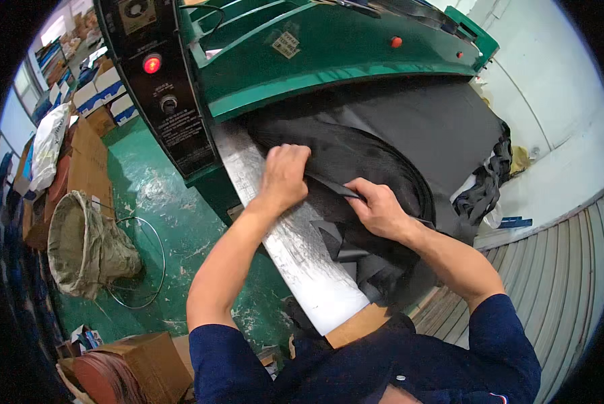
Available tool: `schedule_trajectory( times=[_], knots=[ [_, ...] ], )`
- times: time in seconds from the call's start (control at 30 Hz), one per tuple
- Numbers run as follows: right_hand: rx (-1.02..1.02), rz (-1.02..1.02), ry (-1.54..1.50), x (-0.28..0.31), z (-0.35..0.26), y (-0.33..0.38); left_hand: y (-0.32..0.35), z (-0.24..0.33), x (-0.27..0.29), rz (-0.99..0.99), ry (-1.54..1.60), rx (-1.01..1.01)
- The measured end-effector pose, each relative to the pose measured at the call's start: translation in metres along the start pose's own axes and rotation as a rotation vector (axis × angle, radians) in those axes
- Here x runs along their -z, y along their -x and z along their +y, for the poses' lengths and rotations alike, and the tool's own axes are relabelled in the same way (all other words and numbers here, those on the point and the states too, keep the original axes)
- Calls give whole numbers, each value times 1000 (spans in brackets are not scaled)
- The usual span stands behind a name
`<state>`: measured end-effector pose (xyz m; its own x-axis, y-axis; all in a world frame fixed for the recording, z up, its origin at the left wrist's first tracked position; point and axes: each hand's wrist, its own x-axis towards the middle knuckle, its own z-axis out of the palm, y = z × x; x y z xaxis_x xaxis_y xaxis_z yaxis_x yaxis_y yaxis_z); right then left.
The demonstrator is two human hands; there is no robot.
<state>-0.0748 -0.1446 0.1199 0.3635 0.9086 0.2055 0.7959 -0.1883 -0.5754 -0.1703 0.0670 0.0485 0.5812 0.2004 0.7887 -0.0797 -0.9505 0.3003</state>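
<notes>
A stack of black fabric (369, 161), matt and folded in curved layers with cut pieces lying loose at its near end, is seen spread across the bed of a green press (329, 54), beside a worn metal plate (295, 249). The left hand (285, 176) is laid knuckles-up on the stack's left edge, its fingers curled closed into the fabric. The right hand (379, 209) is pressed on the layers just beside it, a thin black strip (339, 188) pinched between thumb and fingers.
</notes>
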Motion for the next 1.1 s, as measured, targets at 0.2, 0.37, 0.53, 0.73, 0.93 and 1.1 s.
schedule_trajectory(
  times=[0.2,0.37,0.53,0.73,0.93,1.1],
  knots=[
    [66,-30,-51,-14,-15,10,-3,-8,1,-383,61,192],
    [57,22,-190,14,-57,12,-46,2,35,-215,27,-1],
    [-174,-22,-402,19,-4,1,-43,-10,5,50,-71,27],
    [-129,-67,-350,8,-1,7,-24,-47,-10,113,-225,770],
    [-181,-69,-352,16,-8,9,-27,-67,-14,227,456,1403],
    [-124,-45,-308,-4,-12,16,-37,-54,-2,66,624,1505]
  ],
)
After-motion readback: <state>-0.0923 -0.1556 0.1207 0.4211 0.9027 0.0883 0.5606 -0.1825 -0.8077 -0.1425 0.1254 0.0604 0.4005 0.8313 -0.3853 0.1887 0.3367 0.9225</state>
